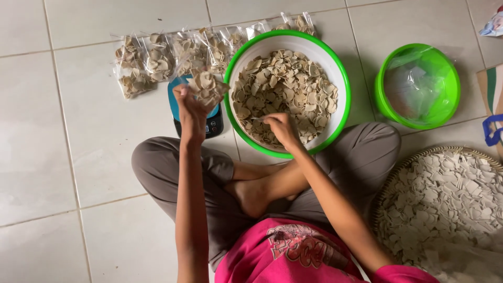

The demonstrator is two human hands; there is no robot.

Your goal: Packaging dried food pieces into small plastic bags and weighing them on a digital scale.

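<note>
A clear bag of chips (pixel 207 86) is pinched by the left hand (pixel 189 107) above the blue scale (pixel 214 123). Chips are gathered by the right hand (pixel 282 128), fingers curled, at the near edge of the green-rimmed bowl (pixel 340 68).

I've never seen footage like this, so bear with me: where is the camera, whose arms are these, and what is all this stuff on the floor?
The camera sits on the person's head and looks down, so the arms are their own; they sit cross-legged on a tiled floor. The left hand holds up a clear bag of pale chips above a small blue scale. The right hand reaches into a white basin with a green rim full of the same chips. Filled bags lie in a row behind. To the right stand a green bowl holding clear plastic and a woven tray of whiter chips.
</note>
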